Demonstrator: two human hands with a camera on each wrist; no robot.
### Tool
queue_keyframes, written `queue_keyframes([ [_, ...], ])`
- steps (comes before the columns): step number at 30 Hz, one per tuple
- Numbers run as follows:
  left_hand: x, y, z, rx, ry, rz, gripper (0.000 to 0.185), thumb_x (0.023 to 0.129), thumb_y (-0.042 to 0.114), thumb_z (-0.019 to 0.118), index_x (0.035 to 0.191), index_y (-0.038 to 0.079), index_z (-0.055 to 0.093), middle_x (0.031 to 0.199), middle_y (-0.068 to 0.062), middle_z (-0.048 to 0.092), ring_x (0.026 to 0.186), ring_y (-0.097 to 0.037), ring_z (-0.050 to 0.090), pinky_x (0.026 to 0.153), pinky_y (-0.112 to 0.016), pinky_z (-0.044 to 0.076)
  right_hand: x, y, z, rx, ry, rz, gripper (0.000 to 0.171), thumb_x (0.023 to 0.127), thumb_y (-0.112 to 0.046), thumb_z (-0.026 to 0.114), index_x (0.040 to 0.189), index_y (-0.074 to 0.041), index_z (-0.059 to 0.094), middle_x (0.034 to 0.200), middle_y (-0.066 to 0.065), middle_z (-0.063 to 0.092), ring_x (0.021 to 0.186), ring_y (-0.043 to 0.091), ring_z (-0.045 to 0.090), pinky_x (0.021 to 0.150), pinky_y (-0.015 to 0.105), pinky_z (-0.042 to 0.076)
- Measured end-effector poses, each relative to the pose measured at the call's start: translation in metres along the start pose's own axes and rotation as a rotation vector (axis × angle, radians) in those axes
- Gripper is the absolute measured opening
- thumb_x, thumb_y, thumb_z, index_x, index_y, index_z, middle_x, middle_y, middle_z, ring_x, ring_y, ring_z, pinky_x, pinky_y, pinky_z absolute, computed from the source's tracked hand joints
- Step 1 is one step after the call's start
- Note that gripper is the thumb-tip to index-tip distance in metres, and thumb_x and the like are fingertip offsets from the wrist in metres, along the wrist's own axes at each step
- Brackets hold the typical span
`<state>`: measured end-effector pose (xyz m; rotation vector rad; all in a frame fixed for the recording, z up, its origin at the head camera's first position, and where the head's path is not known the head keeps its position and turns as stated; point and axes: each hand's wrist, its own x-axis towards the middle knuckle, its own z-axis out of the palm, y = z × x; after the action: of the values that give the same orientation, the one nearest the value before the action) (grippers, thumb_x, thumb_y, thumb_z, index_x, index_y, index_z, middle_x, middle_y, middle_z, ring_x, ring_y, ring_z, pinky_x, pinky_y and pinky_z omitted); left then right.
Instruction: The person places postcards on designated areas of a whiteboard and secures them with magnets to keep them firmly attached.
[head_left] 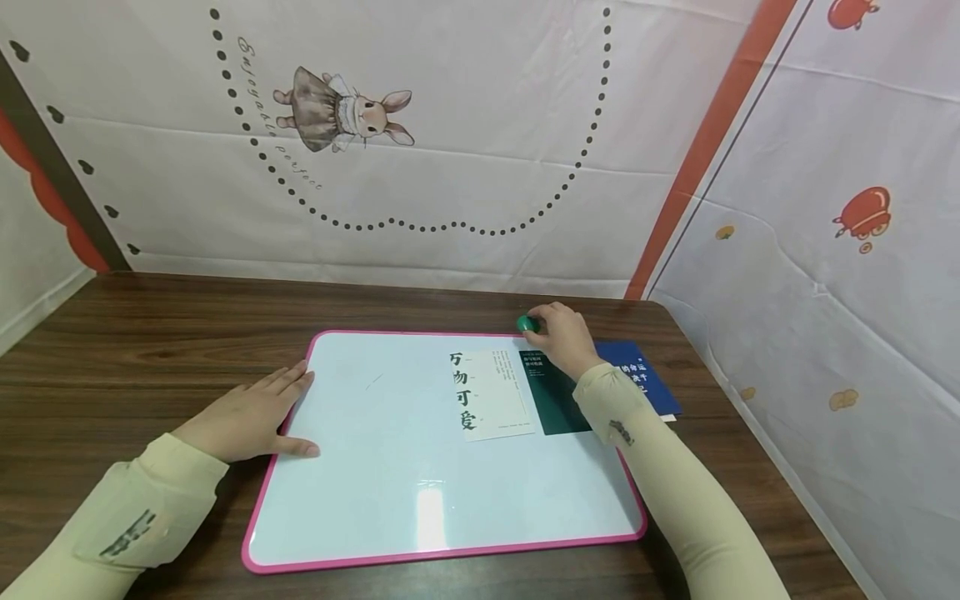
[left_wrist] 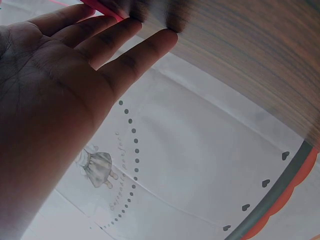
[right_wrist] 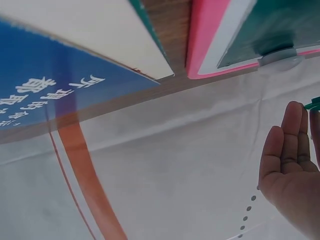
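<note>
A pink-rimmed whiteboard (head_left: 360,483) lies on the wooden table. My left hand (head_left: 251,412) rests on its left edge, fingers straight and thumb on the white surface. At the board's far edge my right hand (head_left: 564,337) pinches a small round green clip (head_left: 527,323) between thumb and fingertips. Below that hand lies a dark green card (head_left: 551,400), partly covered by the right forearm. Left of it is a white card (head_left: 498,396) with large black characters. A translucent rounded piece (right_wrist: 281,59) sits over the green card's edge at the board's rim.
A blue card or booklet (head_left: 637,371) with white characters lies on the table past the board's right side, partly behind the right arm. Behind the table hangs a white printed cloth (head_left: 465,108), and another cloth wall (head_left: 795,333) stands at the right.
</note>
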<state>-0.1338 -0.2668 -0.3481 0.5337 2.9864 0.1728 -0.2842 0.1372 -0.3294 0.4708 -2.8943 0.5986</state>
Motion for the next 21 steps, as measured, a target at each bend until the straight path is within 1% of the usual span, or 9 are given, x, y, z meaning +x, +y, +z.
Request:
queue_keyframes([
  [4,0.0003,-0.0003,0.0005,-0.001,0.001,0.0,0.11,0.072,0.071,0.064,0.143,-0.008,0.036,0.149,-0.032,0.033,0.134,-0.051,0.036,0.098,-0.07,0.036,-0.0006,-0.0009,0.0015,0.005,0.008,-0.007,0.036,0.09,-0.021,0.069,0.121,-0.004,0.063,0.116,0.014,0.062,0.101,0.027,0.059,0.096,0.045,0.049],
  [6,0.0004,-0.0005,0.0006,0.001,0.002,0.0,0.11,0.072,0.071,0.064,0.143,-0.008,0.037,0.149,-0.032,0.033,0.134,-0.051,0.036,0.097,-0.07,0.036,-0.0008,-0.001,0.002,0.006,0.009,-0.016,0.036,0.09,-0.021,0.068,0.121,-0.004,0.063,0.117,0.014,0.062,0.101,0.027,0.059,0.096,0.045,0.049],
  [11,0.0007,-0.0008,0.0009,0.008,0.005,0.0,0.109,0.072,0.07,0.065,0.143,-0.007,0.037,0.15,-0.031,0.033,0.134,-0.051,0.037,0.096,-0.072,0.036,-0.0009,-0.0021,0.0027,0.004,0.002,-0.034,0.036,0.09,-0.023,0.068,0.121,-0.005,0.064,0.119,0.014,0.062,0.101,0.027,0.059,0.101,0.048,0.044],
  [17,0.0006,-0.001,0.0013,0.01,0.009,0.0,0.108,0.072,0.07,0.065,0.143,-0.008,0.037,0.15,-0.031,0.034,0.134,-0.051,0.037,0.096,-0.071,0.036,-0.0006,-0.0054,0.004,0.006,-0.017,-0.025,0.037,0.09,-0.024,0.068,0.122,-0.005,0.063,0.119,0.013,0.062,0.1,0.026,0.06,0.101,0.047,0.045],
  [21,0.0005,-0.0009,0.0015,0.002,0.005,-0.003,0.109,0.072,0.071,0.065,0.143,-0.008,0.037,0.15,-0.031,0.033,0.134,-0.051,0.036,0.097,-0.071,0.036,-0.0003,-0.0073,0.0061,-0.001,-0.024,-0.025,0.036,0.09,-0.023,0.069,0.121,-0.006,0.064,0.119,0.012,0.063,0.102,0.026,0.06,0.105,0.048,0.041],
])
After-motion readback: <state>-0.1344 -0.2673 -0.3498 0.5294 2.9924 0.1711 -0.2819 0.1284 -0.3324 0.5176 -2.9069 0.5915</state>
